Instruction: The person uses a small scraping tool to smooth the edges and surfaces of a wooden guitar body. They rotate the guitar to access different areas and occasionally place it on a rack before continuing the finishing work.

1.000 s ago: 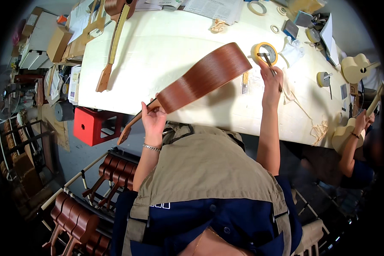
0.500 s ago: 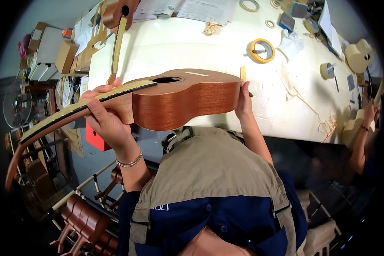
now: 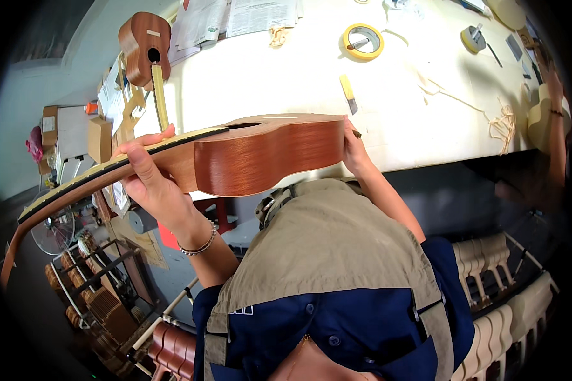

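Observation:
A brown wooden ukulele (image 3: 270,155) without strings is held level across my front, its side facing me and its soundhole face seen edge-on. My left hand (image 3: 152,174) is closed round the neck near the body, thumb on the near side and fingers over the taped fretboard. My right hand (image 3: 354,147) grips the tail end of the body, most of its fingers hidden. A small dark brown tip (image 3: 357,134) sticks out by that hand; I cannot make out what it is. Beyond the tail, a yellow-handled scraper (image 3: 347,94) lies on the table.
On the pale table (image 3: 260,82) lie another ukulele (image 3: 144,47), newspapers (image 3: 254,22), a yellow tape roll (image 3: 363,42) and tangled strips (image 3: 503,127). Racks of pale bodies (image 3: 483,267) and brown bodies (image 3: 173,348) stand near me. At the right edge shows another person's arm (image 3: 557,127).
My view has shifted. The ukulele has tipped so that less of its face shows, and the scraper behind it is now in full sight. Both hands keep their hold.

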Demonstrator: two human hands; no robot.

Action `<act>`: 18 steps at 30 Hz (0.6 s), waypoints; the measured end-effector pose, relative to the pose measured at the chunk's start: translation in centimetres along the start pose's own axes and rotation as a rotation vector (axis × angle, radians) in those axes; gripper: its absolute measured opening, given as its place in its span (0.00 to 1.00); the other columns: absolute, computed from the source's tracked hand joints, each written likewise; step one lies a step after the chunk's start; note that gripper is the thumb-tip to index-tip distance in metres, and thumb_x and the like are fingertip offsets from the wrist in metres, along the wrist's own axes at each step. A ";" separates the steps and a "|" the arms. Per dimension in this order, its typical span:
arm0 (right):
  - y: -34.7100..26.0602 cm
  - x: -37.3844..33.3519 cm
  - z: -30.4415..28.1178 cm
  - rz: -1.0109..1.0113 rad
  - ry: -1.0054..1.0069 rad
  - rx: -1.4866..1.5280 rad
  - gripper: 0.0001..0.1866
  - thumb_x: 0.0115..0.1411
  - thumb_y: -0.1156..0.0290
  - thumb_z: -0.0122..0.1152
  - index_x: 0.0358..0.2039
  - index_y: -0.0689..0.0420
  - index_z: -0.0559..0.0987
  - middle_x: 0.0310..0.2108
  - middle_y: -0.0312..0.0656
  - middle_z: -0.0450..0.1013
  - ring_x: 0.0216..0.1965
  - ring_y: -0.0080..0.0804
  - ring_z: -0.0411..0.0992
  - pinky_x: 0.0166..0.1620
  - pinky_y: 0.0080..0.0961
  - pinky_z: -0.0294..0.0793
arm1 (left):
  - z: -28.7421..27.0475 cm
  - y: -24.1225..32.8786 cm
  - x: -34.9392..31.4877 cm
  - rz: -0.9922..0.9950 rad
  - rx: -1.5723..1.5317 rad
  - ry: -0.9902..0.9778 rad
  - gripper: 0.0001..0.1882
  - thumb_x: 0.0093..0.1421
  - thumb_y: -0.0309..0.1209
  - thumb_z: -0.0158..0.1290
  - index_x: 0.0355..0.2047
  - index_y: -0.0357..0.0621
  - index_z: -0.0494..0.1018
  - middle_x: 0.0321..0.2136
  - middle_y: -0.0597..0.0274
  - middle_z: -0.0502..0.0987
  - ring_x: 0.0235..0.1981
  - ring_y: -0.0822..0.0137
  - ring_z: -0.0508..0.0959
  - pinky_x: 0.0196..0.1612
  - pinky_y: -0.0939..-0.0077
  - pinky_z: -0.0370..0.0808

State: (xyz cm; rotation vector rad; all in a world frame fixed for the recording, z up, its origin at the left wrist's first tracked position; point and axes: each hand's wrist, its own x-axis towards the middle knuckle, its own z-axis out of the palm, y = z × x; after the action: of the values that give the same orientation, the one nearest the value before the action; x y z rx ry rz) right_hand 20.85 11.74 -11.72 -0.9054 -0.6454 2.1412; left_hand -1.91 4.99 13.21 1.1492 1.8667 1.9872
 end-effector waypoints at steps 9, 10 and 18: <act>-1.4 -0.8 2.5 -0.043 0.002 -0.084 0.22 0.64 0.45 0.41 0.40 0.53 0.67 0.34 0.32 0.66 0.35 0.21 0.65 0.36 0.19 0.66 | -1.7 -0.8 0.9 -0.036 0.062 0.000 0.22 0.65 0.47 0.43 0.29 0.38 0.66 0.27 0.56 0.74 0.34 0.63 0.78 0.42 0.74 0.73; -1.5 -0.9 2.7 -0.046 0.000 -0.087 0.22 0.65 0.45 0.41 0.39 0.52 0.67 0.34 0.32 0.65 0.35 0.21 0.65 0.37 0.20 0.66 | -1.8 -0.7 1.0 -0.035 0.072 0.005 0.22 0.65 0.47 0.43 0.29 0.37 0.66 0.28 0.55 0.74 0.34 0.63 0.78 0.42 0.73 0.73; -3.5 -2.0 3.9 -0.176 0.038 -0.187 0.18 0.65 0.49 0.44 0.39 0.53 0.66 0.37 0.36 0.69 0.38 0.24 0.68 0.45 0.25 0.68 | -5.4 -2.7 1.3 -0.198 -0.105 0.175 0.24 0.66 0.44 0.40 0.47 0.31 0.58 0.36 0.46 0.72 0.45 0.46 0.74 0.54 0.55 0.69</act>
State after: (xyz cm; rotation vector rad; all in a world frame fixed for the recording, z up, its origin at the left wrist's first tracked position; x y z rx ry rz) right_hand 20.32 11.71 -6.14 -0.9484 -0.8844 1.9265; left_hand -7.20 2.13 11.78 0.7531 1.8475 2.1011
